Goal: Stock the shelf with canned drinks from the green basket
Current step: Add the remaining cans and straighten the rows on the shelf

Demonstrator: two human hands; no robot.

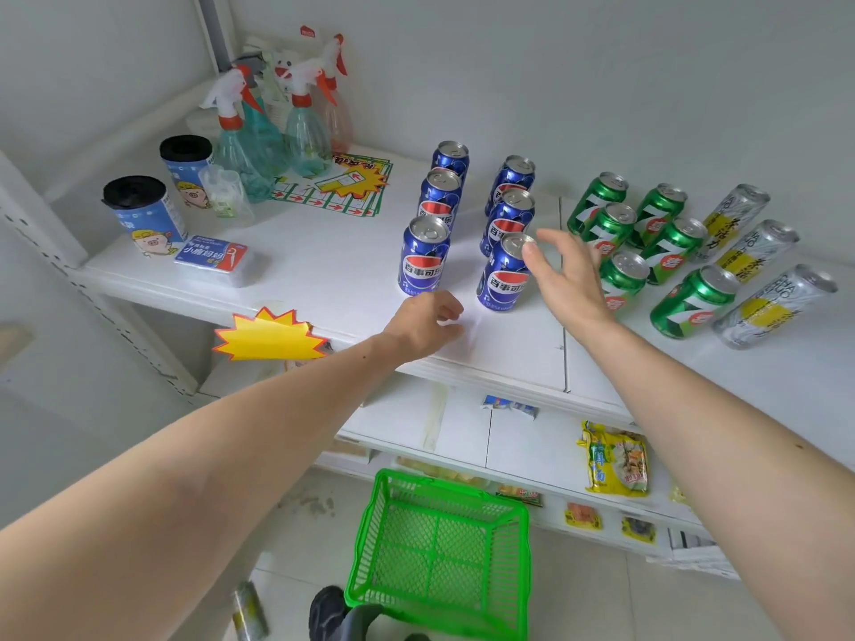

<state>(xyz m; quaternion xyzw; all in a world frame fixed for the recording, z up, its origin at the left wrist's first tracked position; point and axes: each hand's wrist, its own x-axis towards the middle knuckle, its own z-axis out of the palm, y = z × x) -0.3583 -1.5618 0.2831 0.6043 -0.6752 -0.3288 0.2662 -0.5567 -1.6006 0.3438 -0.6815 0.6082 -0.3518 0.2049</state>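
Below, on the floor, the green basket (439, 555) looks empty, so the stocking seems almost done. Higher, the left hand (428, 323) rests on the shelf (324, 270) edge, its fingers loosely curled and holding nothing. The right hand (566, 275) has its fingers spread, the tips touching the front blue can (504, 272), probably to straighten it in its row. Cans stand sorted by kind, labels forward: six blue cans in two rows, six green cans (647, 242), three silver cans (758, 266). Behind are three spray bottles (273, 141).

Blurred can (250, 610) on floor, label unreadable
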